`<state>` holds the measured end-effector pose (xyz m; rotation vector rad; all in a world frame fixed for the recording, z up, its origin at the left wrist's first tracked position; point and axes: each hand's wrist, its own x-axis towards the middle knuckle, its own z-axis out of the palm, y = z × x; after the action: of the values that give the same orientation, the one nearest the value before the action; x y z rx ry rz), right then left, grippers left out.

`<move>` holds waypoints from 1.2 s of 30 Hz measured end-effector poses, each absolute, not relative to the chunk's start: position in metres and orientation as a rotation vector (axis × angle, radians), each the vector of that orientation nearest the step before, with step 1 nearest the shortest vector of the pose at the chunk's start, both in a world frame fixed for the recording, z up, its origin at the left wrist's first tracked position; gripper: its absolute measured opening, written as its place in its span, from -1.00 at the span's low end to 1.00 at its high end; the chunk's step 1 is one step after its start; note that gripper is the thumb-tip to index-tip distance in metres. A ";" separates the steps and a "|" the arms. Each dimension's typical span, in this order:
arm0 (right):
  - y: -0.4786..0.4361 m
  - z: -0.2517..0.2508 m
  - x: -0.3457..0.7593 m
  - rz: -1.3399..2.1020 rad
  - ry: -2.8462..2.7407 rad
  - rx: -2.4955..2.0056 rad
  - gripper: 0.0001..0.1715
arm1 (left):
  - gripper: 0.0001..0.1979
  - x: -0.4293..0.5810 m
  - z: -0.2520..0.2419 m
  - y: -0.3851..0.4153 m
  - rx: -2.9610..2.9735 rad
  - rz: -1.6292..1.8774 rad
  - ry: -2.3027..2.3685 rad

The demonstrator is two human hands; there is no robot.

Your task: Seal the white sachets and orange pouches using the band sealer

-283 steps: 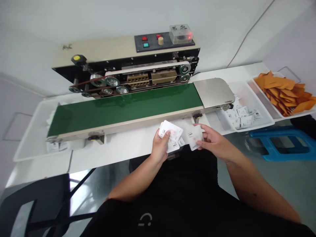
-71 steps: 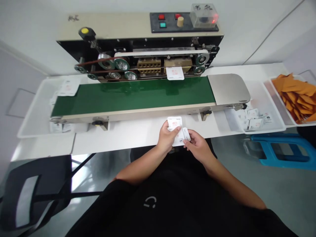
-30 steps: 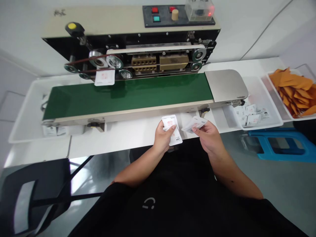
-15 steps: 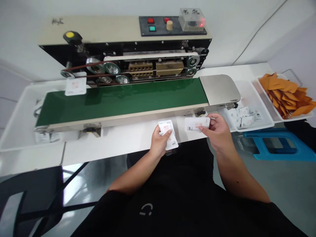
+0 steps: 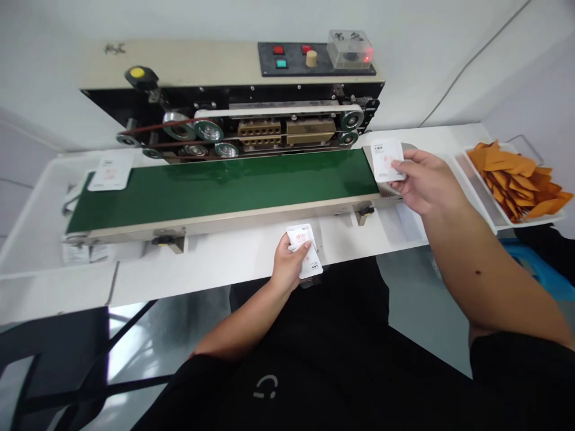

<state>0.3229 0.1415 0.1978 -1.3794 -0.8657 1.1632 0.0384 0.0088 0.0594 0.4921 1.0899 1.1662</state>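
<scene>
I have one white packet [image 5: 383,160] pinched between the thumb and fingers of the right hand [image 5: 424,179], raised at the right end of the green belt [image 5: 233,185], in front of the metal plate [image 5: 387,190]; I can't tell if it touches. My left hand [image 5: 286,263] is closed around a few fanned packets [image 5: 309,265], thumb on top, over the middle of the front edge of the desk [image 5: 224,260]. I see a lone packet [image 5: 111,173] at the belt's far left corner, beside the white bin [image 5: 29,239] on the desk's left end. Behind the belt runs the machine [image 5: 202,69]; orange pieces [image 5: 516,179] heap at the desk's right end.
</scene>
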 end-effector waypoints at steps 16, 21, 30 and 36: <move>0.229 0.180 0.303 1.266 -0.899 -1.466 -0.66 | -0.29 0.026 0.058 0.016 0.451 1.174 1.104; 0.202 0.190 0.301 1.112 -0.986 -1.482 -0.58 | -0.31 0.024 0.061 0.016 0.452 1.185 1.098; 0.037 0.160 0.265 1.011 -1.155 -1.370 -0.71 | -0.32 0.031 0.059 0.013 0.483 1.127 1.066; -0.003 0.116 0.247 1.370 -1.220 -1.430 -0.56 | -0.38 0.049 0.069 0.011 0.618 1.002 1.011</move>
<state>0.2472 -0.0031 0.1155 -1.4302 -1.2205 1.3703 0.0488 0.0115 0.0686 0.6184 1.0113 1.0017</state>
